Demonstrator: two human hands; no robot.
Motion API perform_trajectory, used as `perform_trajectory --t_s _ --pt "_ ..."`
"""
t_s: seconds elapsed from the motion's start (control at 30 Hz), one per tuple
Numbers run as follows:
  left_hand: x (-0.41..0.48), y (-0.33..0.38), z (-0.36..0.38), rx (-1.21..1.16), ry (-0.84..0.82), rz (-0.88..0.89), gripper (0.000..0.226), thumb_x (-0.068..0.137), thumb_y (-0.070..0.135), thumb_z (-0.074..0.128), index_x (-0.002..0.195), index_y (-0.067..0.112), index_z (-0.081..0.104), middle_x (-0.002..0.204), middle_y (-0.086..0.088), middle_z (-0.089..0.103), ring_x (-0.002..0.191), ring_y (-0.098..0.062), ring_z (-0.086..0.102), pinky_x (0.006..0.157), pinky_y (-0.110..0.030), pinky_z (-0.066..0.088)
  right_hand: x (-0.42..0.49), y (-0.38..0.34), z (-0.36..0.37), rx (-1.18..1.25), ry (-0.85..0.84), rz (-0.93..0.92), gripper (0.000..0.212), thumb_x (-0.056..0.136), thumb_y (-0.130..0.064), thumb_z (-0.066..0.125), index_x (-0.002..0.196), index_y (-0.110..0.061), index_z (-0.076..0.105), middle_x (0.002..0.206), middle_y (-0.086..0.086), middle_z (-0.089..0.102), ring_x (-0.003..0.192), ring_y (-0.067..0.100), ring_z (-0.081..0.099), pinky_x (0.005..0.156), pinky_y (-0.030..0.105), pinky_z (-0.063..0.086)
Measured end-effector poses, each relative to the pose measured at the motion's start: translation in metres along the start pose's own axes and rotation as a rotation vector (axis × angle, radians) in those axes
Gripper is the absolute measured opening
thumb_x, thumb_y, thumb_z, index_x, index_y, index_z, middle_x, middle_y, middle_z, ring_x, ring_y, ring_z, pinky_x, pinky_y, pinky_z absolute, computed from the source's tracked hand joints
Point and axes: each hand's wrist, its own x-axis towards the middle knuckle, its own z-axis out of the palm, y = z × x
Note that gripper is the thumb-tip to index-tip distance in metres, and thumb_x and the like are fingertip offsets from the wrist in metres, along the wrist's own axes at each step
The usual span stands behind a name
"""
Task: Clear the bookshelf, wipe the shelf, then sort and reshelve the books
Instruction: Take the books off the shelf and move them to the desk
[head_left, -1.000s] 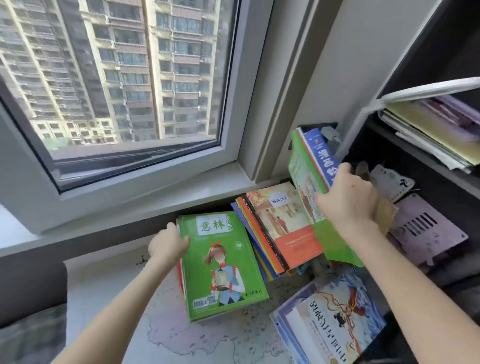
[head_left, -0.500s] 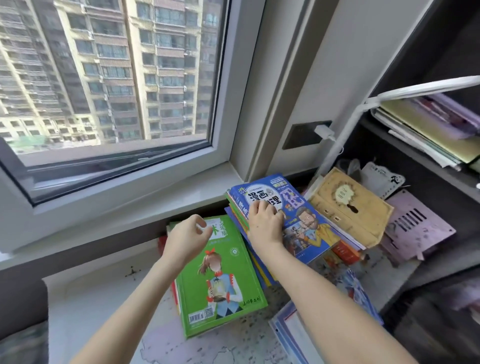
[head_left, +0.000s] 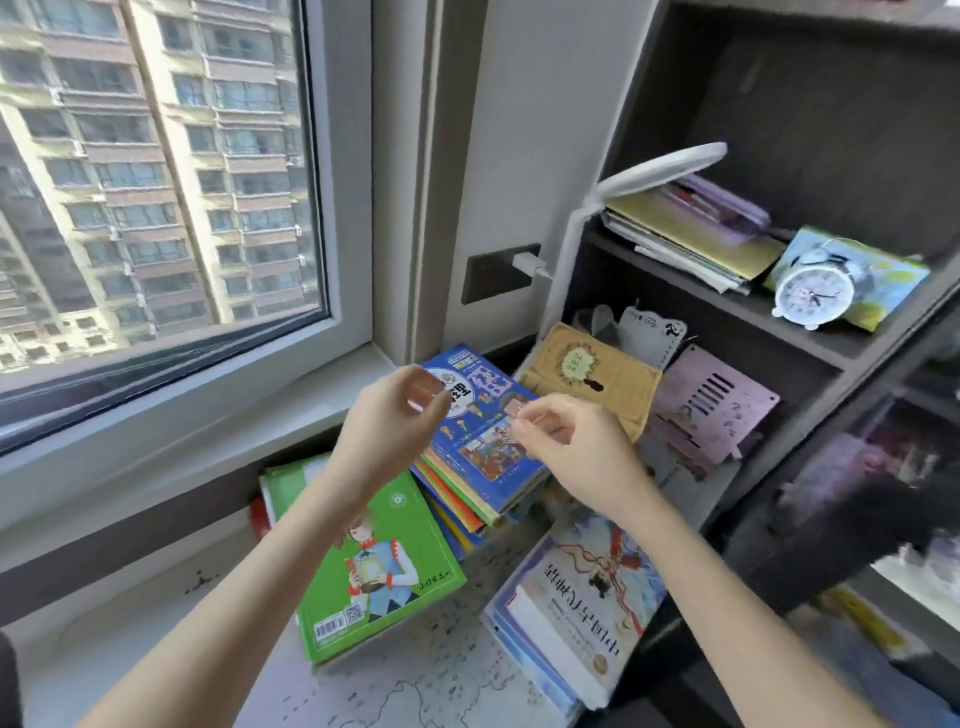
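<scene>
My left hand (head_left: 395, 421) and right hand (head_left: 566, 447) hover over the blue book (head_left: 483, 452), which tops a slanting stack on the desk (head_left: 447, 675), right of the green book (head_left: 374, 571). My fingers (head_left: 434, 397) are curled, thumbs near forefingers; whether they pinch anything I cannot tell. These glossy paperbacks look thin, light, bendy and slippery, so I'd grip the stack by its two long edges.

a blue comic book (head_left: 483, 457) tops a fanned stack (head_left: 457, 501), with a green book (head_left: 405, 530) lying flat just beside it.
</scene>
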Motion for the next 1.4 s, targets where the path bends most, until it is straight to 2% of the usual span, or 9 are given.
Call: perform_trajectory --t_s 0.13,0.33,0.43,0.57,0.8,0.9,0.97,1.07,1.4 --pt "-0.028 0.079 0.016 -0.126 0.032 0.213 0.006 0.088 0.018 0.062 0.085 0.021 0.066 0.077 0.010 0.068 0.071 -0.013 0.067 0.070 -0.041 0.057 -0.066 -0.025 -0.069 0.246 0.078 -0.153 0.004 0.090 -0.024 0.065 0.090 -0.024 0.069 0.083 0.001 0.072 0.079 0.016 0.069 0.078 0.040 0.056" --pt "-0.097 0.212 0.055 -0.336 0.131 0.601 0.008 0.086 0.014 0.060 0.084 0.019 0.065 0.074 0.004 0.067 0.065 -0.015 0.065 0.061 -0.036 0.053 -0.172 -0.029 -0.177 0.342 0.311 -0.342 0.011 0.090 -0.028 0.063 0.093 -0.020 0.070 0.078 -0.002 0.072 0.072 0.017 0.070 0.069 0.034 0.058" --pt "-0.129 0.267 0.087 -0.422 0.164 0.711 0.004 0.088 0.014 0.061 0.088 0.017 0.064 0.068 0.000 0.064 0.061 -0.020 0.063 0.056 -0.039 0.050 -0.210 -0.011 -0.235 0.362 0.445 -0.336 0.012 0.090 -0.025 0.062 0.091 -0.016 0.069 0.073 0.004 0.072 0.064 0.014 0.068 0.062 0.022 0.053" --pt "-0.156 0.331 0.141 -0.517 0.136 0.755 0.006 0.089 0.013 0.060 0.090 0.019 0.062 0.067 -0.006 0.064 0.061 -0.024 0.064 0.057 -0.040 0.051 -0.238 0.029 -0.307 0.338 0.549 -0.241 0.012 0.093 -0.017 0.060 0.087 -0.013 0.069 0.070 0.010 0.070 0.058 0.017 0.065 0.058 0.021 0.050" --pt "-0.164 0.402 0.236 -0.450 0.109 0.623 0.010 0.087 0.009 0.061 0.091 0.017 0.061 0.069 0.007 0.062 0.065 -0.007 0.059 0.060 -0.012 0.043 -0.251 0.092 -0.392 0.253 0.626 -0.090 0.012 0.094 -0.017 0.058 0.088 -0.014 0.068 0.069 0.007 0.070 0.057 0.014 0.064 0.055 0.023 0.051" --pt "-0.146 0.414 0.277 -0.332 0.052 0.548 0.018 0.087 0.009 0.059 0.101 0.020 0.057 0.086 0.012 0.063 0.080 -0.005 0.062 0.071 -0.016 0.048 -0.242 0.121 -0.415 0.225 0.655 -0.044 0.011 0.094 -0.021 0.058 0.086 -0.020 0.067 0.070 0.001 0.071 0.058 0.011 0.065 0.058 0.027 0.052" --pt "-0.124 0.419 0.307 -0.240 0.028 0.516 0.027 0.089 0.011 0.057 0.116 0.016 0.055 0.107 0.004 0.061 0.096 -0.014 0.061 0.080 -0.026 0.048 -0.229 0.145 -0.427 0.175 0.671 -0.015 0.010 0.093 -0.025 0.059 0.086 -0.024 0.066 0.071 -0.004 0.071 0.061 0.008 0.065 0.065 0.033 0.054" --pt "-0.082 0.426 0.350 -0.198 0.024 0.428 0.040 0.092 0.010 0.053 0.132 0.013 0.048 0.127 -0.005 0.053 0.111 -0.020 0.054 0.083 -0.026 0.041 -0.200 0.183 -0.441 0.099 0.692 0.026 0.004 0.088 -0.035 0.063 0.088 -0.031 0.063 0.074 -0.009 0.071 0.070 0.008 0.067 0.077 0.042 0.056" --pt "0.056 0.456 0.451 -0.273 0.025 0.272 0.057 0.093 0.002 0.044 0.147 0.008 0.027 0.150 -0.010 0.034 0.135 -0.025 0.037 0.098 -0.029 0.034 -0.041 0.283 -0.472 -0.201 0.519 0.218 0.073 0.080 -0.059 0.064 0.138 -0.026 0.035 0.129 -0.006 0.055 0.111 0.016 0.058 0.088 0.031 0.047"
